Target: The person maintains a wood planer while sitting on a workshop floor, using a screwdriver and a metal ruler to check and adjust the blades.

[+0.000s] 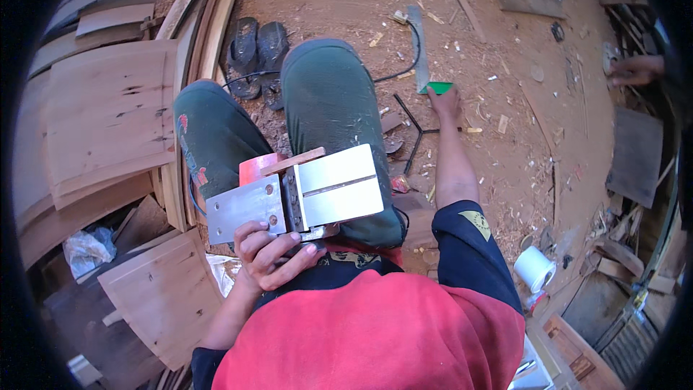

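An electric planer (336, 186) lies upside down across my lap, its shiny metal sole facing up and part of its red body (260, 167) showing at the far side. My left hand (276, 254) is curled round the planer's near edge, beside the blade slot. A thin wooden strip (294, 161) rests along the planer's far edge. Out to the right, my right hand (445, 103) reaches down to the ground, its fingers closed on the green handle of a try square (423, 54). The square's metal blade points away from me. Close by lies a black three-armed wrench (419, 132).
Wooden panels (108, 112) and boards are stacked at the left. A pair of sandals (258, 54) and a black cord (417, 43) lie ahead among wood chips. At the right are a white roll (534, 269), scrap wood and another person's hand (637, 70).
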Demonstrator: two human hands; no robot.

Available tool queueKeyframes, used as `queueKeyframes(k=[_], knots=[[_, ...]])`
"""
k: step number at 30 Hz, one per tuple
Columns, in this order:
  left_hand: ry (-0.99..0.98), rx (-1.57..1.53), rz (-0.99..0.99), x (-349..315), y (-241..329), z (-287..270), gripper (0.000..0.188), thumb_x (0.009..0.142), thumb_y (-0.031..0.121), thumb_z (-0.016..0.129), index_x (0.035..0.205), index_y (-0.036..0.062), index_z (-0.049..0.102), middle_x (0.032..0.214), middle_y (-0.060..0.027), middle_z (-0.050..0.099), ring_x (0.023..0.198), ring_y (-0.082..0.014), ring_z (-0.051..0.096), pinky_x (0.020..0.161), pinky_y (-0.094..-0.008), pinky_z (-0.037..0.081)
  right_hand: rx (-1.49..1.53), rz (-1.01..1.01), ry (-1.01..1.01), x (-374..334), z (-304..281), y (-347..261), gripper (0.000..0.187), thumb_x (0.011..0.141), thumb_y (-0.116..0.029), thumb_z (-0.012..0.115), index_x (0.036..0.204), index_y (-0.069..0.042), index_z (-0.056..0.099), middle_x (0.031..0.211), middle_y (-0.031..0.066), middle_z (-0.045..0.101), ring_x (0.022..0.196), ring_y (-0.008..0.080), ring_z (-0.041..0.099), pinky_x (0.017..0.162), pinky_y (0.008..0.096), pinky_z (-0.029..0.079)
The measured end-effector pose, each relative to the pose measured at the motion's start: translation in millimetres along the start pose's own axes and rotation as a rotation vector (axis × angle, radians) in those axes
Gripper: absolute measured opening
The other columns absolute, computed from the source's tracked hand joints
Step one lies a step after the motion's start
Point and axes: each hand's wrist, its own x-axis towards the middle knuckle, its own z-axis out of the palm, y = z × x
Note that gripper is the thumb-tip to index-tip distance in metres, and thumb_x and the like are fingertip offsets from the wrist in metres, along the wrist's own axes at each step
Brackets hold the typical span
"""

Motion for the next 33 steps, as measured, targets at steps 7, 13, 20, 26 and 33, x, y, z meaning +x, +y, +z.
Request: queueKeyframes(k=[7, 13, 20, 26, 33], knots=[[0.007, 0.017, -0.035, 9, 3, 1, 0.044, 0.073, 0.031, 0.092, 0.112, 0.0313, 0.071, 0.107, 0.0041, 0.061, 0.093, -0.0177, 0.052, 0.082, -0.0391, 0.048, -0.15, 0.032, 0.133, -19, -7, -32, 0.088, 0.073, -0.052, 0.088, 0.14, -0.006, 0.055, 0.14, 0.0196, 0.06, 0.13, 0.0367, 0.057, 0.107, 0.0509, 0.046], [0.066, 0.02, -0.043, 13, -2, 6, 0.042, 0.074, 0.03, 0.091, 0.112, 0.0298, 0.073, 0.103, 0.0046, 0.063, 0.086, -0.0174, 0.052, 0.078, -0.038, 0.049, 0.516, -0.395, 0.421, 23, -27, -1, 0.028, 0.091, -0.029, 0.079, 0.101, -0.003, 0.076, 0.092, 0.0109, 0.075, 0.083, 0.021, 0.069, 0.076, 0.0361, 0.053], [0.072, -0.006, -0.049, 12, -7, 6, 0.037, 0.077, 0.029, 0.085, 0.112, 0.0301, 0.074, 0.103, 0.0072, 0.063, 0.089, -0.0169, 0.053, 0.083, -0.0362, 0.048, 1.058, -0.65, 0.553, -97, -265, -97, 0.029, 0.105, -0.029, 0.064, 0.109, 0.0, 0.069, 0.088, 0.0073, 0.07, 0.077, 0.0178, 0.065, 0.069, 0.0344, 0.053], [0.07, -0.011, -0.036, 6, -6, 1, 0.042, 0.075, 0.027, 0.082, 0.117, 0.0301, 0.075, 0.104, 0.008, 0.063, 0.091, -0.0155, 0.055, 0.085, -0.0351, 0.048, 1.3, -0.92, -0.071, -199, -324, -190, 0.034, 0.105, -0.033, 0.061, 0.119, -0.002, 0.056, 0.086, 0.0123, 0.066, 0.065, 0.0206, 0.065, 0.06, 0.0383, 0.059], [0.139, 0.013, -0.055, 2, 0, -1, 0.041, 0.075, 0.022, 0.073, 0.116, 0.0281, 0.076, 0.103, 0.0065, 0.063, 0.09, -0.0142, 0.057, 0.085, -0.0335, 0.049, 1.148, -1.1, -0.631, -265, -285, -262, 0.029, 0.106, -0.03, 0.06, 0.113, -0.004, 0.05, 0.079, 0.0119, 0.065, 0.057, 0.0164, 0.061, 0.053, 0.0328, 0.056]])
